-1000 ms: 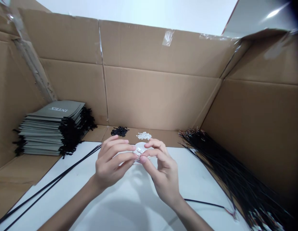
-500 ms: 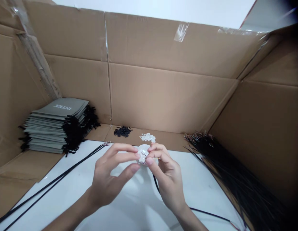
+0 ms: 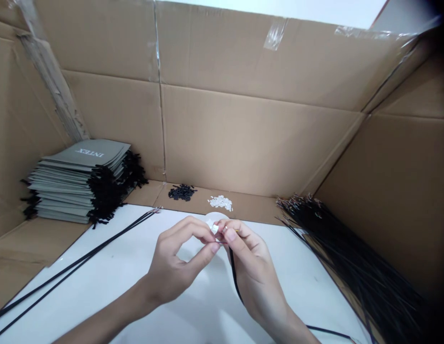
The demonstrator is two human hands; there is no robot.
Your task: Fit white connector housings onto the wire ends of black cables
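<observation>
Over the white tabletop my two hands meet. My right hand (image 3: pixel 254 263) is closed, its thumb and fingers pinching the stripped end of a black cable (image 3: pixel 234 277), which hangs down past the palm. A yellow wire and bare strands show at these fingertips. My left hand (image 3: pixel 186 260) is closed too, thumb against fingers, on a thin reddish wire (image 3: pixel 221 242) that runs across to the right hand. A small white connector (image 3: pixel 214 229) sits at the left fingertips; whether they grip it I cannot tell. Behind the fingers is a round white dish (image 3: pixel 216 216), mostly hidden.
Small black tube pieces (image 3: pixel 182 192) and small white pieces (image 3: pixel 221 202) lie in piles at the back. Grey INTEX bags (image 3: pixel 64 191) with black cords are stacked left. Loose black cables (image 3: pixel 100 251) cross the left side; a big cable bundle (image 3: pixel 343 258) lies right. Cardboard walls (image 3: pixel 261 138) surround the table.
My left hand has gone from spread fingers to a pinch at the wire. Both hands have drawn together, and the dish now shows less behind them. The view has shifted slightly.
</observation>
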